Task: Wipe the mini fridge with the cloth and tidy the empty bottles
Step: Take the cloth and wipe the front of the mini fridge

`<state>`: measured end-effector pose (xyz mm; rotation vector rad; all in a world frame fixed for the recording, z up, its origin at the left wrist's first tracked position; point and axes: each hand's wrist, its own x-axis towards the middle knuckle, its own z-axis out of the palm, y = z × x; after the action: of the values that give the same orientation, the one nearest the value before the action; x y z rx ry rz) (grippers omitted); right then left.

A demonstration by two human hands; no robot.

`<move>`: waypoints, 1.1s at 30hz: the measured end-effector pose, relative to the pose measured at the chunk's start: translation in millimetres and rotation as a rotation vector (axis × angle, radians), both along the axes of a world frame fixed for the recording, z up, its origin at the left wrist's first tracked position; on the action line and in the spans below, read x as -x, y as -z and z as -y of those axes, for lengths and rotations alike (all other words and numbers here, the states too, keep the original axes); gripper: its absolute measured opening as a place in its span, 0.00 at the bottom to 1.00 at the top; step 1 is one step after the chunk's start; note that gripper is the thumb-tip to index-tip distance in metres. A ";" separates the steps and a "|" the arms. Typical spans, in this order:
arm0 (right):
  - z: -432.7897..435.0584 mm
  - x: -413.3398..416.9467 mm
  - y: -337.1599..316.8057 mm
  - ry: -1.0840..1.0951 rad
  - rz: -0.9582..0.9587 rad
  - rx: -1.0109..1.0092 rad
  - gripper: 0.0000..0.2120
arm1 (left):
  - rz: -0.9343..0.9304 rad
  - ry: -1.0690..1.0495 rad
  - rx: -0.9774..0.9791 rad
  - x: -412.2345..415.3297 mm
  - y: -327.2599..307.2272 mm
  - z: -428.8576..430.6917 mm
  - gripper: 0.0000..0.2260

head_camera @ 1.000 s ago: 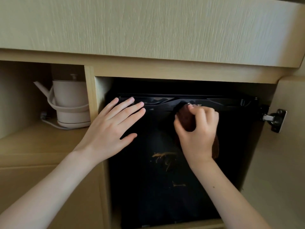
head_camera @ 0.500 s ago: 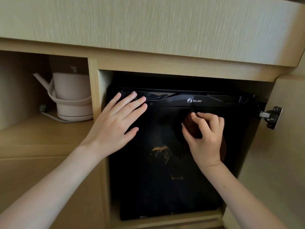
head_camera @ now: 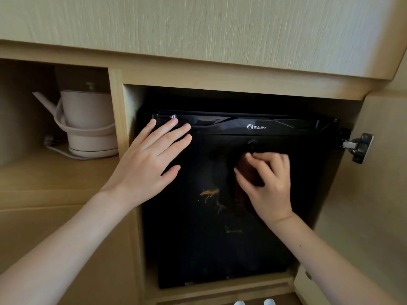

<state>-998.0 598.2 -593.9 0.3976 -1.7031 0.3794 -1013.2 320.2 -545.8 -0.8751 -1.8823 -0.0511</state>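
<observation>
Head view, looking down into a pale wood cabinet (head_camera: pixel 198 40), and there sits the mini fridge (head_camera: pixel 193 249) - black, glossy, door closed, tucked in the right-hand compartment with the WELLWAY logo (head_camera: pixel 256 127) on its top strip. The left hand (head_camera: pixel 149 164) lies flat on the door's upper left corner; fingers straight and a little spread, fingertips up on the top strip, thumb out to the side, gripping nothing. Over to the right hand (head_camera: pixel 269 188): fingers curled round a bunched dark brown cloth (head_camera: pixel 247 172) and holding it against the door, right of centre and just under a small round fitting (head_camera: pixel 251 144) - a lock or a knob, hard to say which. The cloth shows between thumb and fingers; a dim fold of it hangs below, beside the wrist. Left of that hand, and apart from it, are orange-brown smears (head_camera: pixel 209 192) around the middle of the door; one more streak (head_camera: pixel 233 231) sits lower down. The cabinet door (head_camera: pixel 363 216) stands open at the right, its metal hinge (head_camera: pixel 357 147) showing beside the fridge's top corner. In the left compartment a pinkish kettle (head_camera: pixel 88 122) stands upright on its base, cord (head_camera: pixel 59 149) trailing behind. At the very bottom edge two small white rounded tops (head_camera: pixel 269 302) poke into view; what they belong to cannot be told.
</observation>
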 end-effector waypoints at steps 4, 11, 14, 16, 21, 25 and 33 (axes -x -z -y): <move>20.1 5.1 2.1 0.011 -0.025 0.041 0.14 | -0.023 -0.015 0.006 -1.5 10.1 -0.7 0.23; 17.9 3.8 46.2 -0.080 0.071 -0.243 0.13 | -0.008 -0.084 -0.061 -6.4 34.6 -4.1 0.25; 19.3 3.0 10.6 -0.056 0.016 -0.024 0.13 | -0.005 -0.106 -0.031 -7.2 37.6 -1.0 0.25; 21.7 4.1 -17.0 -0.032 -0.021 0.051 0.13 | -0.004 -0.117 -0.015 -6.3 36.6 1.0 0.25; 41.0 8.0 -29.4 -0.035 -0.054 0.104 0.13 | 0.000 -0.119 -0.021 -4.5 39.5 -0.2 0.26; 45.8 7.0 14.6 -0.082 0.042 -0.175 0.14 | -0.020 -0.111 -0.022 -1.7 40.2 0.2 0.25; 32.6 2.4 -42.7 -0.043 -0.028 0.203 0.12 | -0.029 -0.134 -0.020 -2.2 41.3 1.3 0.25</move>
<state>-1000.4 565.6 -551.2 0.2897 -1.6130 0.5702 -1011.0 318.9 -587.1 -0.7307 -1.9058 0.0253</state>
